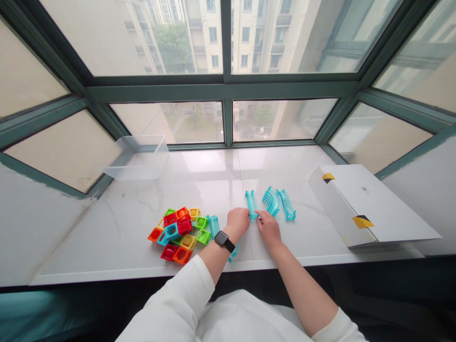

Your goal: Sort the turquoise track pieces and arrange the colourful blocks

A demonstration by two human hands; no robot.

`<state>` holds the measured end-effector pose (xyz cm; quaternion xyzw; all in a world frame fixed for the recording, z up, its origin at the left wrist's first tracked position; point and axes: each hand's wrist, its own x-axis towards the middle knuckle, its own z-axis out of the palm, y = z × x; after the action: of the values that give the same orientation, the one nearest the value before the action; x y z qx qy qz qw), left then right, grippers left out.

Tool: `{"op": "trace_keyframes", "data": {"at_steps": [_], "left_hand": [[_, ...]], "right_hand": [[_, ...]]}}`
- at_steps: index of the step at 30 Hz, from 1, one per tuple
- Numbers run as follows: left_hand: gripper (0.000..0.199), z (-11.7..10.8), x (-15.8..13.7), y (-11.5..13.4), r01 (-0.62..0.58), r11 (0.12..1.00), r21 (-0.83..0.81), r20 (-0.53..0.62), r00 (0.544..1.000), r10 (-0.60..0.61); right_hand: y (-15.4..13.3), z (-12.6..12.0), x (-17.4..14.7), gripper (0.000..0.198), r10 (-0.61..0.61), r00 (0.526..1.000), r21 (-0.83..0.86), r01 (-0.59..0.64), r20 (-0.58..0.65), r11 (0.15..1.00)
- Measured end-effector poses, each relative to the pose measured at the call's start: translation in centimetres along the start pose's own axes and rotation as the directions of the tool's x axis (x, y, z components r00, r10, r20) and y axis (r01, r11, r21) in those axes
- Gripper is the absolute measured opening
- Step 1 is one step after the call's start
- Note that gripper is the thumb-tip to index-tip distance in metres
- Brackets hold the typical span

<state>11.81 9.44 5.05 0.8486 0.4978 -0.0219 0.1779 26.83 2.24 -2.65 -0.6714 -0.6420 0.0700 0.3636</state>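
Observation:
A straight see-through blue track piece (pixel 251 202) lies on the white counter in front of me. My left hand (pixel 238 221), with a black watch on its wrist, is closed at the piece's near left corner. From the other side, my right hand (pixel 268 229) pinches the near right corner. Just beyond the right hand lie a curved blue track piece (pixel 271 201) and a wavy one (pixel 287 205). More blue track (pixel 213 226) sits left of my left wrist, and another bit (pixel 233 253) is partly hidden under that forearm.
A pile of colourful plastic blocks (pixel 183 225) with round openings is on the left. Behind it stands a clear plastic bin (pixel 142 166) near the window. A white box (pixel 377 204) with yellow-black tabs occupies the right side. The counter's front edge (pixel 124 275) runs before me.

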Motion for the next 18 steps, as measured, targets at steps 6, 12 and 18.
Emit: {"op": "trace_keyframes", "data": {"at_steps": [6,12,18], "left_hand": [[0.022,0.07,0.08,-0.09,0.002,1.000,0.003,0.002,1.000,-0.002],[0.021,0.17,0.08,-0.25,0.004,1.000,-0.002,0.013,1.000,-0.004],[0.023,0.27,0.15,-0.37,0.002,1.000,-0.011,0.020,1.000,-0.002]], "right_hand": [[0.03,0.08,0.05,0.036,0.005,1.000,-0.020,-0.004,0.008,1.000],[-0.07,0.05,-0.13,0.038,-0.004,1.000,-0.035,0.005,0.014,0.999],[-0.17,0.22,-0.67,0.040,0.045,0.999,-0.025,-0.044,0.008,0.999]]}}
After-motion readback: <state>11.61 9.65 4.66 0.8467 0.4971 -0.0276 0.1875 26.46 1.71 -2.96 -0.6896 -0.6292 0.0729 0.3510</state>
